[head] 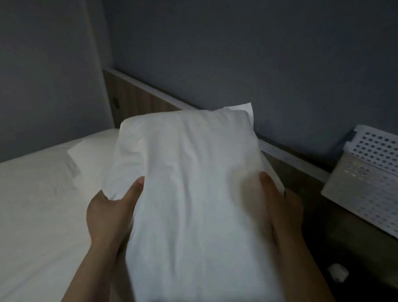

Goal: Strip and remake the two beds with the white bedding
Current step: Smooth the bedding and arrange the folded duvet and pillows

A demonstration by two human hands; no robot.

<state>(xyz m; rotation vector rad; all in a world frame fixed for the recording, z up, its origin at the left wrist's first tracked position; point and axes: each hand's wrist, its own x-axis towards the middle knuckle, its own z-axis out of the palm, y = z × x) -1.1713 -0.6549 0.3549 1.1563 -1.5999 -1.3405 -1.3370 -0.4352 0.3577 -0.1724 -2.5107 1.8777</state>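
A white pillow (190, 185) in its white case is held up in front of me, its long side pointing away towards the headboard. My left hand (112, 210) grips its left edge, thumb on top. My right hand (278, 200) grips its right edge the same way, fingers hidden underneath. Below and to the left lies the bed (27, 224), covered with a white sheet. A second white pillow (89, 152) lies flat at the head of the bed, partly hidden by the held one.
A wooden headboard ledge (142, 94) runs diagonally along the grey wall. White perforated plastic baskets (374, 174) stand on the ledge at the right. A small white object (337, 272) lies low at the right on a dark surface.
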